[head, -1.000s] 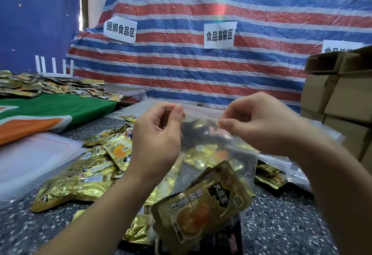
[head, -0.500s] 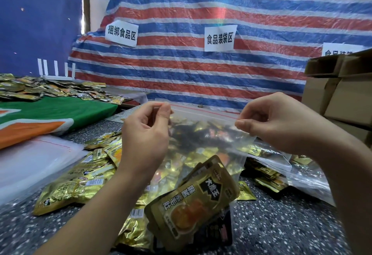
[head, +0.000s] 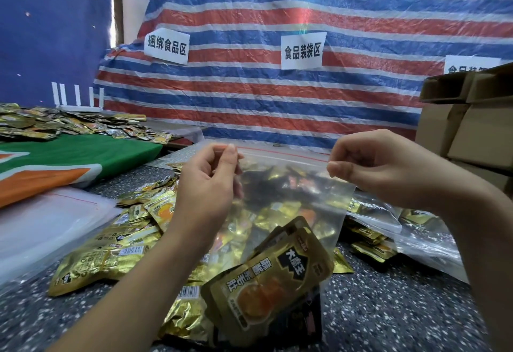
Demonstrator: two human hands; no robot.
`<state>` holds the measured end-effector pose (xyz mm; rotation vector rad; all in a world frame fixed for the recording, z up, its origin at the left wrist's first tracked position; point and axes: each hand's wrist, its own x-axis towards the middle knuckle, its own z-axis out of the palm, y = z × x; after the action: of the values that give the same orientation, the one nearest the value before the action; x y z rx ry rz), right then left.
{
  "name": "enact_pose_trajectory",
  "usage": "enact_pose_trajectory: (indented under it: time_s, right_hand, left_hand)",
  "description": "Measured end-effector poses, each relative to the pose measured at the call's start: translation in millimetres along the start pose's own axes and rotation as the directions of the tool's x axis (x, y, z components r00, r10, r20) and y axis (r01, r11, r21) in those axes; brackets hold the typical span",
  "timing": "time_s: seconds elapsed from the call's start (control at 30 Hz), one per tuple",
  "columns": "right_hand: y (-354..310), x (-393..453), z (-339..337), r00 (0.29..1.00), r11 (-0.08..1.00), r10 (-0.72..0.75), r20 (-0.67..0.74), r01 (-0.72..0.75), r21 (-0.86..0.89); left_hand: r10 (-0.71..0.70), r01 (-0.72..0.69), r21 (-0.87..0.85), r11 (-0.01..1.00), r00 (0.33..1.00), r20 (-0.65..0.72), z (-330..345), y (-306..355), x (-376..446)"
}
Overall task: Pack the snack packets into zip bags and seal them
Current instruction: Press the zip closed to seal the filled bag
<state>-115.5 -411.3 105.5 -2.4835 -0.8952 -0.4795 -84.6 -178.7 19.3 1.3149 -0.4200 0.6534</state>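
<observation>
Left hand (head: 206, 185) and right hand (head: 380, 168) each pinch a top corner of the clear zip bag (head: 291, 199), gold snack packets (head: 273, 282) inside it, loose packets (head: 111, 254) left of it.

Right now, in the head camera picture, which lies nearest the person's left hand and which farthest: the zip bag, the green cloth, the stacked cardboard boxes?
1. Zip bag: the left hand pinches its top left corner.
2. Green cloth: on the table, off to the left.
3. Cardboard boxes: far right, beyond the right hand.
</observation>
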Motion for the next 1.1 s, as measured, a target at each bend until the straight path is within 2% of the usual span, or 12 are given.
enact_pose_trajectory:
  time_s: [0.13, 0.33, 0.57, 0.73, 0.9, 1.1]
  right_hand:
    - [5.9, -1.8, -4.4, 0.999, 0.999, 0.04, -0.001, -0.04, -0.005]
    - [5.4, -2.4, -5.6, 0.996, 0.998, -0.006, -0.09, 0.0, -0.063]
    - [2.2, -2.0, -5.2, 0.998, 0.996, 0.053, -0.03, -0.055, -0.069]
    - [1.8, -0.5, -1.1, 0.991, 0.986, 0.135, 0.021, -0.132, -0.105]
    - [-3.5, 3.6, 16.0, 0.992, 0.978, 0.102, 0.08, -0.085, -0.192]
    - [-4.6, 7.1, 23.7, 0.996, 0.992, 0.071, 0.06, -0.064, -0.105]
  left_hand:
    - [-0.084, 0.086, -0.037, 0.996, 0.994, 0.064, 2.7, 0.6, -2.2]
    - [-0.224, 0.23, -0.114, 0.966, 0.972, 0.067, 3.7, 4.1, 0.0]
    - [-0.217, 0.221, -0.128, 0.967, 0.975, 0.044, 6.9, 6.6, -3.0]
    - [-0.18, 0.198, -0.094, 0.976, 0.969, 0.172, 10.8, 10.1, -9.4]
    - [-0.151, 0.177, -0.103, 0.979, 0.964, 0.221, 12.9, 10.2, -11.9]
    - [-0.152, 0.181, -0.119, 0.976, 0.963, 0.221, 10.7, 7.3, -11.6]
